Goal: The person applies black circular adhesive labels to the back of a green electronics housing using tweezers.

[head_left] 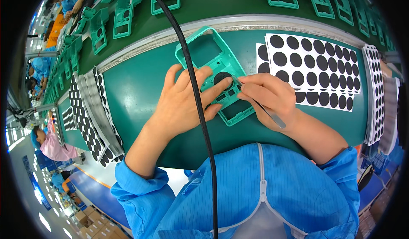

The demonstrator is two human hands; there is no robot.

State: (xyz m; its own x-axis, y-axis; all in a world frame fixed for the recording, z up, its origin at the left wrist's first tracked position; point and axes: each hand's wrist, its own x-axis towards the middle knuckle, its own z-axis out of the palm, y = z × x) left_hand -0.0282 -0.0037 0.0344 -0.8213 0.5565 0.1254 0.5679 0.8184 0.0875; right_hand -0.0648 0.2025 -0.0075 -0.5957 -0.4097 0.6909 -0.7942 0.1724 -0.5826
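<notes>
A green plastic housing with rectangular openings lies tilted on the green work table in front of me. A round black disc sits in its middle. My left hand rests over the housing's left side, fingers spread, with the index fingertip touching the disc's edge. Metal tweezers are pinched in my right hand, which is closed. Their tips are at the right edge of the disc, partly hidden by my fingers. White sheets of black round stickers lie to the right of the housing.
Beyond a metal rail, a dark green belt carries several similar green housings. More sticker sheets hang over the table's left edge and right edge. A black cable crosses the view. Other people work at the far left.
</notes>
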